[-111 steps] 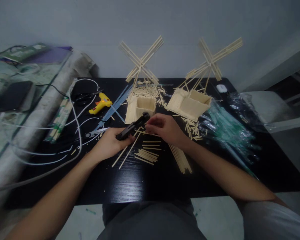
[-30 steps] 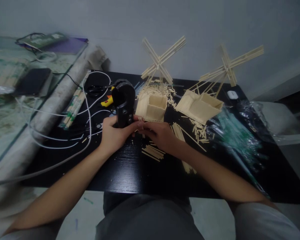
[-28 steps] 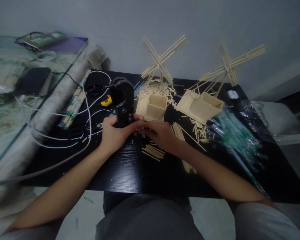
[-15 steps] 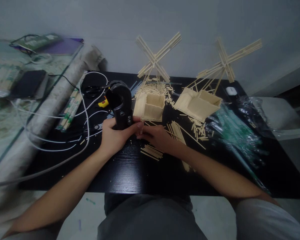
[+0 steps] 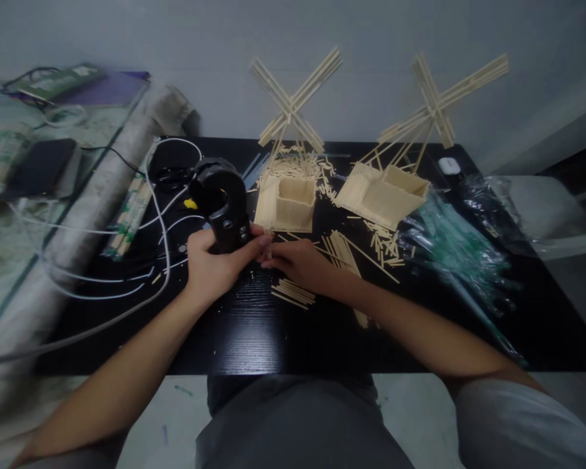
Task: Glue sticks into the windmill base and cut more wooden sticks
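My left hand (image 5: 209,268) is closed round the handles of a black cutter (image 5: 222,205), which stands upright with its rounded jaws at the top. My right hand (image 5: 299,262) is pinched on a thin wooden stick (image 5: 268,251) right beside the tool, its fingertips touching my left thumb. Both hands hover over the black table (image 5: 254,332). A small pile of cut sticks (image 5: 293,293) lies just below my right hand, and a longer bundle (image 5: 339,251) lies to its right.
Two stick-built boxes with cross-shaped blades stand at the back: one (image 5: 286,202) mid-table, one (image 5: 383,192) to the right. White cables (image 5: 161,215), scissors (image 5: 168,176) and a yellow glue gun (image 5: 191,203) lie left. Plastic wrappers (image 5: 454,254) cover the right side.
The cutter went from lying flat in my left hand to standing upright. My right hand stayed pinched beside it. The view shifted slightly, so everything sits a little further left.
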### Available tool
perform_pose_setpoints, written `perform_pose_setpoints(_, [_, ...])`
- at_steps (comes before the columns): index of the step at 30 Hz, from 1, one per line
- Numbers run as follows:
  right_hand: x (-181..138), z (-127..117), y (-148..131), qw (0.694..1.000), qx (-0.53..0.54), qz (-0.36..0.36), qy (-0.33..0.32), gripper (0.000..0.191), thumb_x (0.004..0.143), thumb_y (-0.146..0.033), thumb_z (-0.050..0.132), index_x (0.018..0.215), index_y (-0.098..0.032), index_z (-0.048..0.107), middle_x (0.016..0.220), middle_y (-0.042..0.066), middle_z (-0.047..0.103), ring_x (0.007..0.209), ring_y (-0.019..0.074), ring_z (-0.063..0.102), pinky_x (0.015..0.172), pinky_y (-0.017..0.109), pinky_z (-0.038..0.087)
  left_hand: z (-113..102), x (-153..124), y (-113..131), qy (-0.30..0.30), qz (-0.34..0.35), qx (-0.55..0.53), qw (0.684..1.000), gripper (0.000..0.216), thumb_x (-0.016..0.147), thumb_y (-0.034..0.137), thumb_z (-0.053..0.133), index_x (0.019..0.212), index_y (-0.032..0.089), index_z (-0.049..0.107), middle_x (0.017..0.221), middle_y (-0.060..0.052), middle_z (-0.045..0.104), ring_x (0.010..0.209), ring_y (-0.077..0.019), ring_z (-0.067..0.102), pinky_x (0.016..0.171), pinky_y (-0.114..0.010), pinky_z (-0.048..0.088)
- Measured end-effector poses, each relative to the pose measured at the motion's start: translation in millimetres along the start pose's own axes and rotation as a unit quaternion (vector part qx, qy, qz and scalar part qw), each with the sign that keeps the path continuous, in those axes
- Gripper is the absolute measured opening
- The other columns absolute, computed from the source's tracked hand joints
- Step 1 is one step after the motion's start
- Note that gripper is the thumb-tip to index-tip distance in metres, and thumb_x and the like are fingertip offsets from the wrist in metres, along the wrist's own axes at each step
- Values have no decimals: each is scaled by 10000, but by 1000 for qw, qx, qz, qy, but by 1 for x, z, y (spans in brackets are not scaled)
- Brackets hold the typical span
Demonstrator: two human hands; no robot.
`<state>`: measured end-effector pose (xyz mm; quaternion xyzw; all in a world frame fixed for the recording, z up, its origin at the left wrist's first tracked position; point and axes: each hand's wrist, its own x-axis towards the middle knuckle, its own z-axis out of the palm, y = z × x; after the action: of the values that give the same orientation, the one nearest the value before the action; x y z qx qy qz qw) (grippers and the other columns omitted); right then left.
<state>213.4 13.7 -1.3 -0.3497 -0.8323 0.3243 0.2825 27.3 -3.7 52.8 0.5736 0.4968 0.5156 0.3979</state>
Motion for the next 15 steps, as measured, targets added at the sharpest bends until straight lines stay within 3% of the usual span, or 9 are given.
perform_pose_setpoints(5, [2,-1,-1,1000,12,-4,3,187,995,-274,663,847,-161,669,844,23,754,775,137,695,744,233,449,1,2,-2,5,4,-8,1000,182,744,324,864,839,200,771,742,-4,748,596,-145,682,641,-299,597])
perform_pose_setpoints(10, [3,-1,-2,1000,12,-2,1,201,997,-275,656,830,-162,660,843,27,750,779,142,685,754,243,444,-1,1,-5,16,-1,25,1000,219,759,381,851,865,210,766,839,-20,760,692,-166,703,731,-335,618])
perform_pose_setpoints(15, [3,0,-2,1000,9,-2,4,194,994,-273,663,840,-156,669,842,25,755,755,136,676,737,232,429,1,0,-4,11,1,21,1000,230,767,405,835,854,206,758,769,-4,745,643,-160,690,714,-332,615])
